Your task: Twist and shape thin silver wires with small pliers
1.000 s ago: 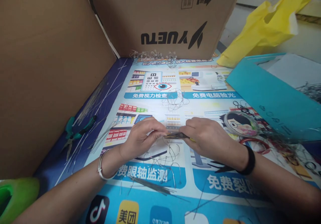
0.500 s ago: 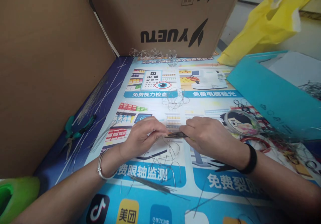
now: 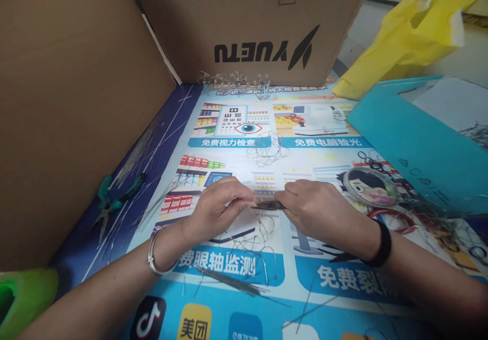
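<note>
My right hand [image 3: 318,208] is closed around a pair of dark needle-nose pliers [image 3: 269,205], whose jaws point left toward my left fingertips. With thumb and forefinger pinched, my left hand [image 3: 223,203] grips a thin wire at the tip of the pliers. From this spot a tangle of bent wire [image 3: 263,228] hangs or lies just below both hands. The fine wire end between the fingers is too small to make out fully. Nearer to me lies a bundle of straight wires [image 3: 231,280]. Beyond the hands sits a rounded wire frame [image 3: 269,148].
Cardboard panels [image 3: 244,14] stand at the left and back. Teal-handled pliers [image 3: 110,200] and loose wires lie on the left. To the right are a round clear container [image 3: 369,187], a red wire coil [image 3: 394,220] and a turquoise box [image 3: 412,152]. A green roll [image 3: 30,299] is at lower left.
Both hands and the pliers hold nearly the same pose. Only a slight shift of the whole view shows.
</note>
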{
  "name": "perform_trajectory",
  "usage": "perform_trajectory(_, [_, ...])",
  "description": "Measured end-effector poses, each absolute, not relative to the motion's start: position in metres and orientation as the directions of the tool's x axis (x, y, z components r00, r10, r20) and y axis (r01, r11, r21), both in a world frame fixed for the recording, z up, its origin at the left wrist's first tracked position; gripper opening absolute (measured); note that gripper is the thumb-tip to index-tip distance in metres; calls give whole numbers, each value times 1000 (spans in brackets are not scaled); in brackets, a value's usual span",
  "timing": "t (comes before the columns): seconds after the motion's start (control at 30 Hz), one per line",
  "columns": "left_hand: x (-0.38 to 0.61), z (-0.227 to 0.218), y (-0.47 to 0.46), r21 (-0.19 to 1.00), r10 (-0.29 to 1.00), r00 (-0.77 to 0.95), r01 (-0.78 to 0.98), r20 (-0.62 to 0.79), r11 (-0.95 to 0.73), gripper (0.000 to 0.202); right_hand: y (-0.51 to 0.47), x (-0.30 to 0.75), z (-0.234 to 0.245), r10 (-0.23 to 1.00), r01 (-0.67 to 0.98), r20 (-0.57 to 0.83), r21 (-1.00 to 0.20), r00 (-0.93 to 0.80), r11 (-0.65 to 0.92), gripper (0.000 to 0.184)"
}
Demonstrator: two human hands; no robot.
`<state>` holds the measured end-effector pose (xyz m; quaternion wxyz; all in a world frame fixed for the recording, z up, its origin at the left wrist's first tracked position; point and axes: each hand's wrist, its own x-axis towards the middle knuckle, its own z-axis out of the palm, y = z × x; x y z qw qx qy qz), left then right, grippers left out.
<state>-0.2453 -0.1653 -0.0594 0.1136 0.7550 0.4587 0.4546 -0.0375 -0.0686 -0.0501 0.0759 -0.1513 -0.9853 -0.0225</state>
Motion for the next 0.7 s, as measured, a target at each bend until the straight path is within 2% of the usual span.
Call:
perform_trajectory(0.27, [-245, -58, -165, 633, 831, 125, 588, 543, -503, 4, -66, -39, -52, 340, 344, 110, 15, -934, 939, 13])
perform_trajectory(0.43, [-247, -58, -164, 696, 860, 102, 544, 500, -469, 9, -63, -38, -53, 395, 393, 46, -47, -918, 918, 16])
perform_trajectory(0.7, [-253, -62, -165, 813, 899, -143, 502, 414, -294, 19, -56, -34, -55, 491, 491, -12, -87, -871, 867, 20])
